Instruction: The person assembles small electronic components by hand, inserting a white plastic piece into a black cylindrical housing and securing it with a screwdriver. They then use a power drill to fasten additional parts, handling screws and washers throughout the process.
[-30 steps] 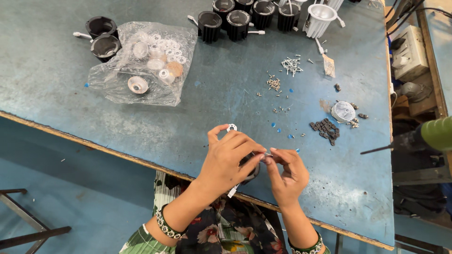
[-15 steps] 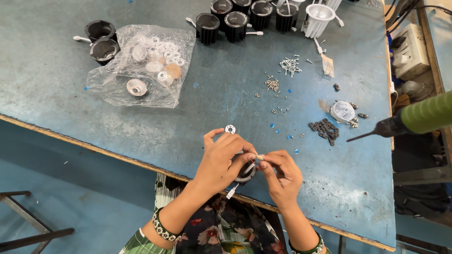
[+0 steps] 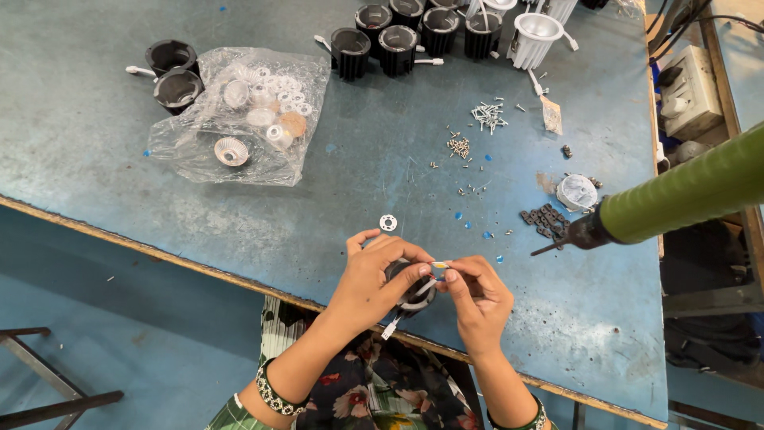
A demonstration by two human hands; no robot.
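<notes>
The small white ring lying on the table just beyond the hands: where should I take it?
Pinch the white ring across its outer rim, coming from straight above. It lies flat on the blue table with bare surface all round, so a side approach probably gets no purchase.

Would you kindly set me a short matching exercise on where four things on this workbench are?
Things:
1. plastic bag
2. white ring
3. green tool
4. black housing

Places:
A. coming in from the right edge
B. in the hands
C. far left of the table
D. on the table just beyond the hands

Pairs: 1-C, 2-D, 3-A, 4-B
</notes>
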